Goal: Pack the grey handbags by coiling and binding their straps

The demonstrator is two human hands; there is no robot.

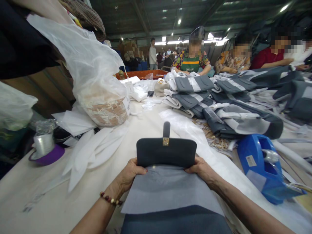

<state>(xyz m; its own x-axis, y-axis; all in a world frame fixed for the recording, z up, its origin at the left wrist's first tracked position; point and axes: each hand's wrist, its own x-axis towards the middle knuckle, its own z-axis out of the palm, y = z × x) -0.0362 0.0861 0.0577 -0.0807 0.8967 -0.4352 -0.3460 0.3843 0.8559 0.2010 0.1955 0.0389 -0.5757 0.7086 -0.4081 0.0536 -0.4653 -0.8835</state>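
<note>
A dark grey handbag (168, 221) lies in front of me with its black flap (156, 151) raised away from me. A short strap tab with a gold clasp (166, 141) sticks up from the middle of the flap's far edge. My left hand (131, 174) grips the left side of the bag at the flap's base, thumb on top. My right hand (200, 169) grips the right side in the same way. A thin pale tissue sheet (170, 191) covers part of the bag just below both thumbs. The fingers beneath the bag are mostly hidden.
White paper pieces (97, 149), a purple tape roll holder (47, 157) and a plastic-wrapped bundle (104, 110) stand left. At right are a blue tape dispenser (258, 165) and stacked grey bags (195, 84). Several people sit along the far side; an orange tray (143, 74) lies at the back.
</note>
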